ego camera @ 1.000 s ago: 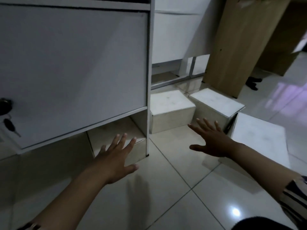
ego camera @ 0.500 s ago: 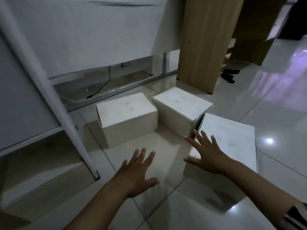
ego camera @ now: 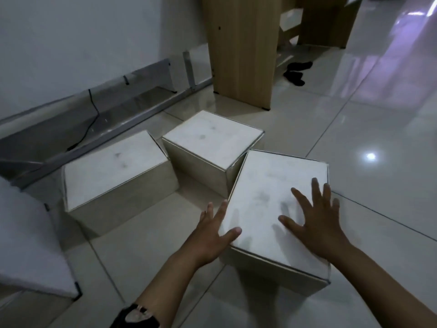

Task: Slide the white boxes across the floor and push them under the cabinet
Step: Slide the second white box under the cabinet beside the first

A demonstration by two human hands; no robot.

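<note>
While three white rectangular cardboard boxes [ego camera: 279, 209] sat on the glossy tiled floor [ego camera: 354, 129], none yet under the white cabinet [ego camera: 30, 245], the spread right hand [ego camera: 316, 223] pressed the nearest top and the left hand [ego camera: 210, 235] touched its edge, neither grip closed.

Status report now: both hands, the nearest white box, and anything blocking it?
Left hand and right hand open, on nearest white box. Box on floor, not yet under cabinet. Middle box touches its far corner.
</note>
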